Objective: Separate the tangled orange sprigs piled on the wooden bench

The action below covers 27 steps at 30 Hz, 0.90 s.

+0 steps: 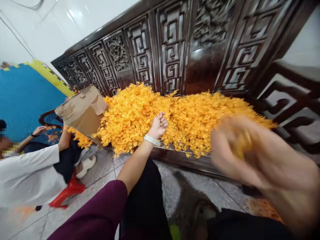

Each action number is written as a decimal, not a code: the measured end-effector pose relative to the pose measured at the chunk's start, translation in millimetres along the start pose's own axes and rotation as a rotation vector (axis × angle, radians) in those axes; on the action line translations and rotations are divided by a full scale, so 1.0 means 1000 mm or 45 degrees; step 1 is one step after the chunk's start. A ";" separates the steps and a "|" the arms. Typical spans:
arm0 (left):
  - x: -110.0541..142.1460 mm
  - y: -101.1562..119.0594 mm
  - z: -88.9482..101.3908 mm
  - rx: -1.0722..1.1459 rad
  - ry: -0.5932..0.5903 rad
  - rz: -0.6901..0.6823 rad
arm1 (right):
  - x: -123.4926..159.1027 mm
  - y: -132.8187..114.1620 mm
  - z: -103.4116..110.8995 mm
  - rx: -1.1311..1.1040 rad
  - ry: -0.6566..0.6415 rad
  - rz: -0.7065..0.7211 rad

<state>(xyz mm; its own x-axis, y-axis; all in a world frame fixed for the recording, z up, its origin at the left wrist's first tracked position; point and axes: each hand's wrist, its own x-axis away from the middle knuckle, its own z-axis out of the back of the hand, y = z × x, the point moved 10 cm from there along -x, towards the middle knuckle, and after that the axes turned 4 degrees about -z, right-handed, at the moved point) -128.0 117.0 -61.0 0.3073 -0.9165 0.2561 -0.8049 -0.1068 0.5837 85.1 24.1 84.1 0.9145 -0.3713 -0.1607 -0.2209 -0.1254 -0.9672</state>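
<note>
Head view: a dark carved-wood bench runs across a grey tiled floor, with a white tiled wall behind it. A blue foam mat with a yellow border lies at far left. The bench back is panelled in square fretwork and relief carving.

A pile of orange florets lies on the bench seat against the back. Its long axis follows the bench, left to right across the frame. The florets are small, loose and crinkled, forming a shaggy mound that spills over the front edge in places. A torn cardboard sheet tilts at the pile's left end, touching it.

The left hand, wearing a white wristband, rests on the pile, palm up, its fingers curled in close. Whether they grip florets cannot be told. The right hand is motion-blurred in front of the pile's right part, with a yellow patch among its fingers. Their spread and any hold cannot be told.

A co-worker in a white top sits at left on a red plastic stool, one hand raised beyond the cardboard.
</note>
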 end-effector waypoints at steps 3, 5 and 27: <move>0.000 -0.012 -0.006 -0.009 -0.014 0.046 | -0.021 0.012 0.073 -0.310 0.610 0.069; 0.002 -0.018 -0.010 -0.012 -0.029 0.074 | -0.025 0.048 0.095 -0.459 0.853 -0.075; 0.007 -0.022 0.000 -0.034 0.173 0.033 | -0.037 0.113 0.008 1.429 0.177 -0.403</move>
<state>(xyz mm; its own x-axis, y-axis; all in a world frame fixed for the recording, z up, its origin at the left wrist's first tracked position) -108.2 112.7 -71.6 0.3541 -0.8580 0.3721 -0.8002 -0.0720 0.5954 28.5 30.8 -20.5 0.8148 -0.5751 0.0735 0.4958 0.6254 -0.6026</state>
